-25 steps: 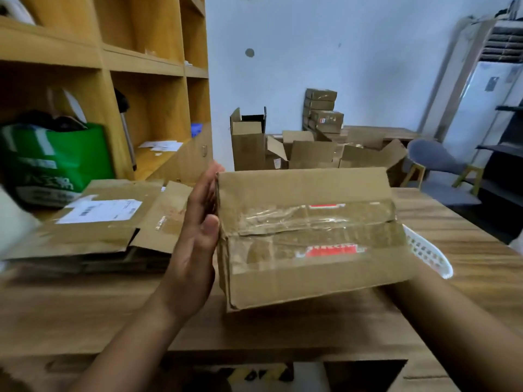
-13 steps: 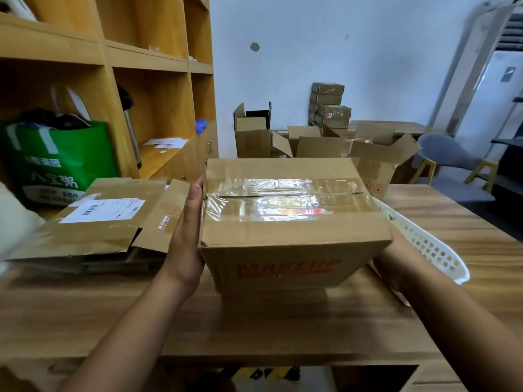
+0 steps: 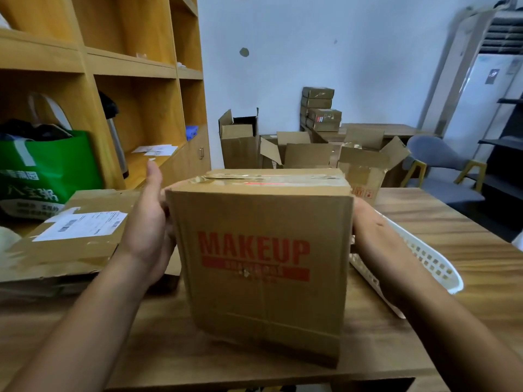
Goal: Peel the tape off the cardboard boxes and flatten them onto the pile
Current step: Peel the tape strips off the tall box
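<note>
At my far left a green bag [image 3: 48, 165] sits in the wooden shelving. Just in front of it the pile of flattened cardboard [image 3: 70, 250] lies on the wooden table [image 3: 452, 222], and its top sheet carries a white shipping label [image 3: 82, 226].

My left hand [image 3: 147, 222] presses flat against the left side of the cardboard box [image 3: 263, 278], with the thumb pointing up. The box stands upright between my two hands at the near edge of the table, its red MAKEUP print facing me. I cannot tell whether its base rests on the wood. Wrinkled clear tape [image 3: 268, 178] runs along its closed top.

My right hand [image 3: 370, 230] lies against the box's right side. Its fingers are hidden behind the edge, so I cannot tell how they lie. My hands are apart, with the box between them.

Just right of that hand a white plastic basket [image 3: 424, 264] lies on the table. Beyond the table stand several opened cartons [image 3: 305, 151].
</note>
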`<state>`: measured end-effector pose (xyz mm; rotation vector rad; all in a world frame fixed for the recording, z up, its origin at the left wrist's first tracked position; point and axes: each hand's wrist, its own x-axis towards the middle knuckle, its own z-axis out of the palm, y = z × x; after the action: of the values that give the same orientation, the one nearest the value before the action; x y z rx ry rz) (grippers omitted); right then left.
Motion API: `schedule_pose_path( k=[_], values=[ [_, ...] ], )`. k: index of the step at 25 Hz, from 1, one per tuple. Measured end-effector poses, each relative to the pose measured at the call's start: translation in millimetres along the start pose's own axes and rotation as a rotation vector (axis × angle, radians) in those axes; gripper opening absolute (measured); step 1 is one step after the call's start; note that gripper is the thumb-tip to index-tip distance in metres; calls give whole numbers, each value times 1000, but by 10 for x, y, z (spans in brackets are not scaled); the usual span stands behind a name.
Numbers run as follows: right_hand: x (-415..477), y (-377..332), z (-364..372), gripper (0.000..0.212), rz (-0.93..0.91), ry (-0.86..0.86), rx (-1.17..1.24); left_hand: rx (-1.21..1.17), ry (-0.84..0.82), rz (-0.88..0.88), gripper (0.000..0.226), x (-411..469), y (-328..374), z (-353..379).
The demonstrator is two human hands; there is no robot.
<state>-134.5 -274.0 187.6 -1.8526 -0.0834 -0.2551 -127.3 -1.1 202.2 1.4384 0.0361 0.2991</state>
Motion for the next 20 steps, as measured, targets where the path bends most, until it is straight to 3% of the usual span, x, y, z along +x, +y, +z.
schedule_pose_path(
  k=[3, 7, 10, 15, 20],
  values=[
    [-50, 14, -8, 35, -32, 17, -75, 101, -80, -8, 63, 82, -16, 50],
    [-134, 66, -13, 23, -90, -8, 0, 152, 37, -26, 51, 216, -94, 175],
    [-173, 68, -38, 35, -202, -31, 79, 95, 90, -57, 54, 305, -126, 260],
    [-255, 94, 22, 52, -307, 53, 168, 336, 190, 268, 45, 400, -180, 336],
    [-350, 271, 91, 50, -389, 235, 210, 624, 102, 555, 55, 234, -74, 461]
  ],
)
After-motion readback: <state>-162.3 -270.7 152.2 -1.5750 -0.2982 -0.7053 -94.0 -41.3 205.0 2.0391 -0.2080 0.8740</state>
